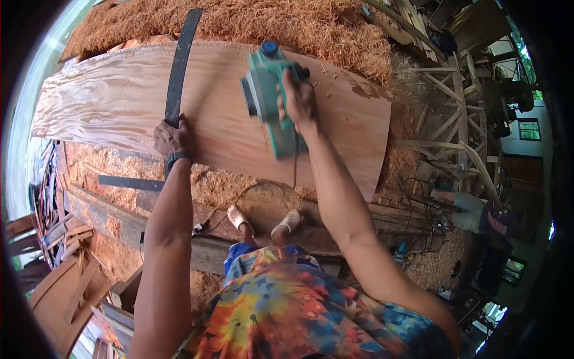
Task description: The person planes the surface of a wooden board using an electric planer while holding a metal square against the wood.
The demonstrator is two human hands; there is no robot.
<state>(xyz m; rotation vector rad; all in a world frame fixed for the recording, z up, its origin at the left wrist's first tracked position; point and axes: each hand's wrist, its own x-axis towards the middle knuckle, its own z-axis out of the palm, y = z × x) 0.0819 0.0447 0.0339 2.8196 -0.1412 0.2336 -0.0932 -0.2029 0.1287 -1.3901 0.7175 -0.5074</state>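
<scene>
A wide wooden board (224, 128) with pale, wavy grain lies across the view in front of me. My right hand (300, 103) is wrapped round the handle of a green electric planer (262, 75), which is over the right half of the board, slightly blurred. Whether its sole touches the wood, I cannot tell. At the board's near edge, my left hand (172, 139) is closed round a dark metal framing square (181, 66). Its long arm crosses the board and its other arm points left below the edge. The fingertips of that hand are partly hidden.
Wood shavings (311, 27) are heaped behind the board and scattered beneath it. A power cord (239, 194) runs near my feet. Scrap wood (66, 239) is piled at left, and a timber frame (460, 113) stands at right. Another person (478, 212) is at the right.
</scene>
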